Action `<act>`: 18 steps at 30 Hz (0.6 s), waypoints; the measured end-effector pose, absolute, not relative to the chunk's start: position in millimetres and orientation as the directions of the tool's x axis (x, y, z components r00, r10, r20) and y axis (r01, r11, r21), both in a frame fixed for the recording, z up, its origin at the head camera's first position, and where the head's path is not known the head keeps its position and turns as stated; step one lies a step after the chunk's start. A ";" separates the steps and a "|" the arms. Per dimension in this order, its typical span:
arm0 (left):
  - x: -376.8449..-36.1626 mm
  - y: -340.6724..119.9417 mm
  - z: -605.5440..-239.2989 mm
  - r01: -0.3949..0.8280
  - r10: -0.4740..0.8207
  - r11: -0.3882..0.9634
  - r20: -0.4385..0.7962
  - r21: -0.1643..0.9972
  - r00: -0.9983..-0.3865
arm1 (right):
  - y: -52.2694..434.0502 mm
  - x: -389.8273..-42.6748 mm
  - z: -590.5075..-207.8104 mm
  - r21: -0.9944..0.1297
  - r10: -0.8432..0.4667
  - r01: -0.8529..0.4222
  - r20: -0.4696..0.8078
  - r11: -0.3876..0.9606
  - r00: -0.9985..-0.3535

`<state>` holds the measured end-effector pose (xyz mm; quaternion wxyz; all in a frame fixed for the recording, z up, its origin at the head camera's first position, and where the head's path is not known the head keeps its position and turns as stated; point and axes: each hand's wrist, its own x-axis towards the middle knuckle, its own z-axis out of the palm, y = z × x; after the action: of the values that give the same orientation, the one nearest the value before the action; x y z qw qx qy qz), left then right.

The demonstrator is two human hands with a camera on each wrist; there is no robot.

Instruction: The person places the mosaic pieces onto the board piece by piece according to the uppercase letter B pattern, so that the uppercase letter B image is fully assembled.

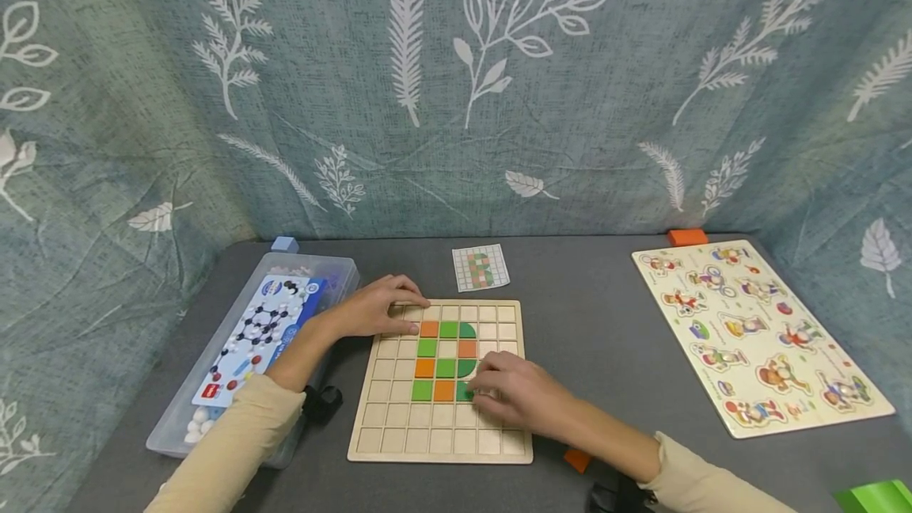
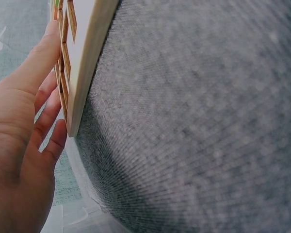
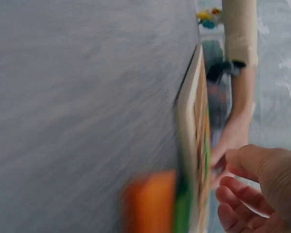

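A wooden grid board (image 1: 399, 426) lies on the grey table, with orange and green tiles (image 1: 445, 351) set in its middle cells. My left hand (image 1: 381, 311) rests with straight fingers on the board's far left corner; in the left wrist view its fingers (image 2: 41, 73) lie flat against the board (image 2: 87, 58). My right hand (image 1: 516, 396) lies on the board's right side with curled fingers, its thumb and forefinger tips on a green tile (image 1: 463, 392) in the lowest filled row. The blurred right wrist view shows that hand's curled fingers (image 3: 247, 194) beside the board edge (image 3: 189, 121).
A small pattern card (image 1: 480, 267) lies behind the board. A clear plastic box (image 1: 335, 271) with a molecule kit stands at the left. A picture peg puzzle (image 1: 758, 331) lies at the right. A loose orange tile (image 1: 578, 460) lies under my right forearm, an orange block (image 1: 687, 237) at the back.
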<state>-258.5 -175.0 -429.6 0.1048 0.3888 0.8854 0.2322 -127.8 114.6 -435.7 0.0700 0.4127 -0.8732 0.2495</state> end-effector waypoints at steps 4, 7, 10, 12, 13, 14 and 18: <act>-258.6 -174.6 -430.3 0.642 0.739 0.586 -0.002 0.495 -0.674 | 149.9 -119.7 -443.4 -0.419 -0.621 -0.723 0.373 0.550 -0.689; -258.9 -174.8 -430.0 0.639 0.737 0.587 0.000 0.496 -0.676 | 175.5 -112.6 -450.8 -0.443 -0.596 -0.706 0.382 0.552 -0.706; -259.2 -174.8 -429.4 0.635 0.735 0.589 -0.005 0.500 -0.678 | 194.7 -104.9 -456.6 -0.444 -0.584 -0.705 0.397 0.553 -0.708; -259.5 -175.0 -428.9 0.632 0.735 0.588 -0.008 0.505 -0.678 | 203.3 -100.3 -458.9 -0.438 -0.584 -0.717 0.417 0.543 -0.696; -259.5 -175.1 -428.6 0.631 0.736 0.587 -0.009 0.507 -0.677 | 206.6 -98.1 -459.7 -0.429 -0.587 -0.728 0.431 0.535 -0.686; -259.4 -175.3 -428.4 0.630 0.736 0.586 -0.010 0.510 -0.677 | 209.4 -96.1 -460.3 -0.419 -0.592 -0.740 0.443 0.527 -0.673; -259.0 -175.8 -428.5 0.623 0.734 0.588 -0.017 0.517 -0.679 | 216.0 -90.9 -461.7 -0.372 -0.621 -0.793 0.493 0.482 -0.609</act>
<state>-259.0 -175.8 -428.5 0.1148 0.3840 0.8835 0.2425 -90.9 216.0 -461.7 0.1474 0.4169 -0.8481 0.2919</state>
